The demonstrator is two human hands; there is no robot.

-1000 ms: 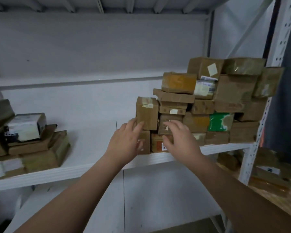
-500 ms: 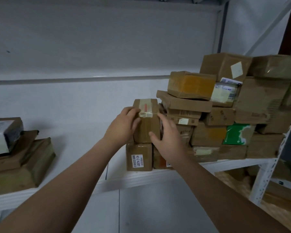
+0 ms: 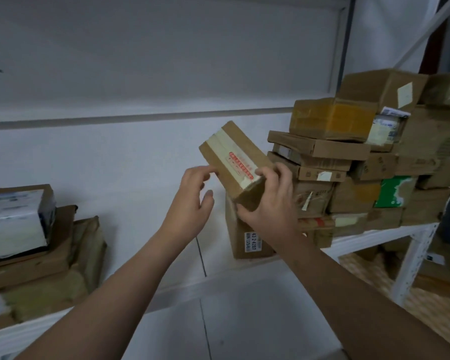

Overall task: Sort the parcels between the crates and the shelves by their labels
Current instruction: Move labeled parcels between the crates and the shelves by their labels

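White metal shelving [image 3: 130,229] is filling the scene, with a pale wall running behind it. Right-hand fingers [image 3: 276,175] are curling over the near end of a brown parcel [image 3: 244,144] while the thumb is pressing in from below, so the right hand [image 3: 268,209] is gripping it firmly. The parcel is tilting up and away to the left, raised off the shelf board and showing a pale tape strip [image 3: 234,162] with red printing.

The left hand [image 3: 190,203] is reaching in from the left with fingers loosely spread. Its index fingertip is touching the parcel's left edge and it is clasping nothing.

Just below the held parcel a labelled box [image 3: 244,237] is standing on the shelf – its white sticker is carrying numbers – beside a tall stack of cardboard parcels [image 3: 348,162] on the right. At far left, well apart, another pile of parcels [image 3: 37,242] is lying on the same shelf.
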